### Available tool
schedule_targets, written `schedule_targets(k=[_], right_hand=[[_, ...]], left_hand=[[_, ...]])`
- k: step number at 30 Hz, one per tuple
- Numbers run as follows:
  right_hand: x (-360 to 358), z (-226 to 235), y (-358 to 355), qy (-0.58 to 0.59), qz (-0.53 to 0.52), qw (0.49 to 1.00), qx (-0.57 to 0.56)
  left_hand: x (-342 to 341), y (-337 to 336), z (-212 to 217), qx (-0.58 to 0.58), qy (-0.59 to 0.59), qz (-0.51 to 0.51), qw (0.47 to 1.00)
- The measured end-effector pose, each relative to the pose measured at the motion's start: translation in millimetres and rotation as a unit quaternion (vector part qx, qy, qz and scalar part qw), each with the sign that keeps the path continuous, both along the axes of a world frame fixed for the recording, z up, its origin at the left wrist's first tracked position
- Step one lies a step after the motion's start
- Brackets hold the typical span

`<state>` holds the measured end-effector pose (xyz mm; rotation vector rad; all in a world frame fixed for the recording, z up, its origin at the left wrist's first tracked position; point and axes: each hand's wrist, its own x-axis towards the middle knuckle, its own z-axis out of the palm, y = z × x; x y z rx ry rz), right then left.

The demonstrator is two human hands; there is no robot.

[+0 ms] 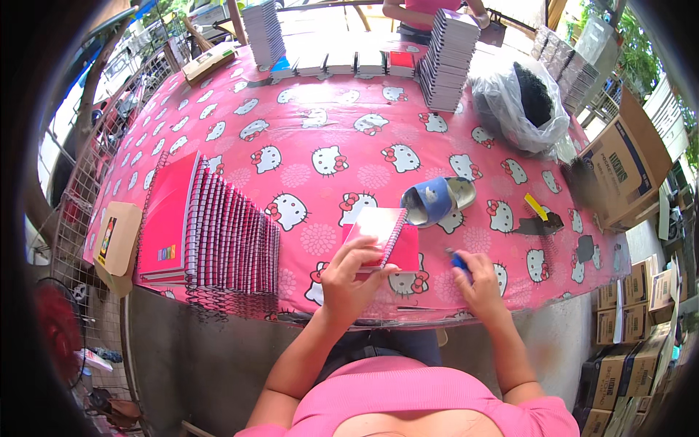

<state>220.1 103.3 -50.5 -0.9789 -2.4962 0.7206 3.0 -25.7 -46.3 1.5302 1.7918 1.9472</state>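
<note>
My left hand (349,280) grips a small spiral notebook (378,227) near the table's front edge, fingers over its white page and thumb by the coil. The notebook is tilted above a pink cover (403,251); I cannot tell whether that belongs to it. To the right, my right hand (479,282) is closed around a small blue-handled tool (459,261) with a grey tip, its exact kind hidden by the fingers. The tool is apart from the notebook. A blue slide sandal (431,202) lies just beyond the notebook.
Stacked pink spiral notebooks (167,211) stand at left, beside a cardboard tray (119,237). Tall notebook stacks (448,62) rise at the back, where another person (422,14) stands. Toward the right are a plastic bag of black coils (524,105), a yellow-handled tool (536,207) and a carton (619,164).
</note>
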Motion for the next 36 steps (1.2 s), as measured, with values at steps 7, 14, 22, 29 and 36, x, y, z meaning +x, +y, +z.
schedule_targets(k=[7, 14, 22, 29, 36], right_hand=[[-43.0, 45.2, -35.6, 0.129, 0.133, 0.981, 0.061], [-42.6, 36.2, -22.3, 0.139, 0.108, 0.872, -0.456], [-45.7, 53.5, -35.7, 0.143, 0.128, 0.980, -0.051], [-33.9, 27.9, -6.0, 0.158, 0.126, 0.714, -0.670], [14.9, -4.8, 27.2, -0.119, 0.016, 0.976, 0.181]], left_hand=[[0.7, -0.4, 3.9, 0.029, 0.065, 0.017, 0.997], [-1.2, -1.7, 3.2, 0.060, 0.110, 0.020, 0.992], [-1.3, 1.4, 3.2, 0.051, 0.079, 0.021, 0.995], [4.8, 7.1, 5.1, 0.109, 0.100, 0.011, 0.989], [-9.5, 6.1, 17.6, 0.102, 0.082, 0.038, 0.991]])
